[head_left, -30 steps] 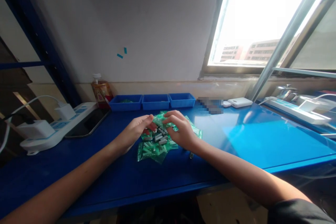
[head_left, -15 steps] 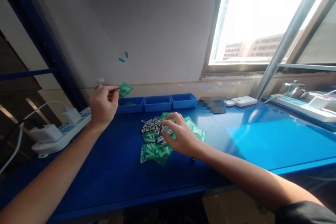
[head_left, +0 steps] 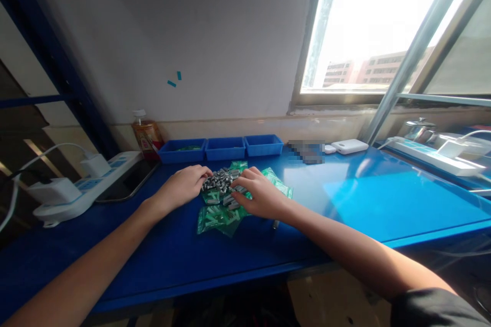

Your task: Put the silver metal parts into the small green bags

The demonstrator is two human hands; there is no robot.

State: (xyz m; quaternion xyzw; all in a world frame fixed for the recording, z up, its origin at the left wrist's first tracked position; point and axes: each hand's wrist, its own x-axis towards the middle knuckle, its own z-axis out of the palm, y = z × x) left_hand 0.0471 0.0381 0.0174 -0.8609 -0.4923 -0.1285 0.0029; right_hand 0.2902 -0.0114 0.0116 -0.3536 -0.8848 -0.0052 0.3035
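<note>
At the left edge of a heap of small metal parts (head_left: 219, 180), my left hand (head_left: 186, 184) has its fingers drawn together and touching the parts; whatever is between the fingertips is hidden. My right hand (head_left: 261, 191) reaches over the heap's right side, fingers curved, with a gap between thumb and forefinger. Below it lie longer grey metal pieces (head_left: 230, 201), partly covered. Green-tinted zip bags (head_left: 217, 218) with small pieces inside lie in front of the heap, and another green bag (head_left: 282, 184) shows behind my right wrist.
Three blue bins (head_left: 225, 149) line the wall; the left one holds green bags. On the left are a drink bottle (head_left: 147, 135), a phone (head_left: 128, 181) and a power strip (head_left: 72, 199). White devices (head_left: 350, 146) stand at the back right. A small cylinder (head_left: 275, 224) lies near my right wrist.
My left hand has come down from above the left bin to the metal heap, and the green bag it held is out of its fingers. My right hand stays over the heap.
</note>
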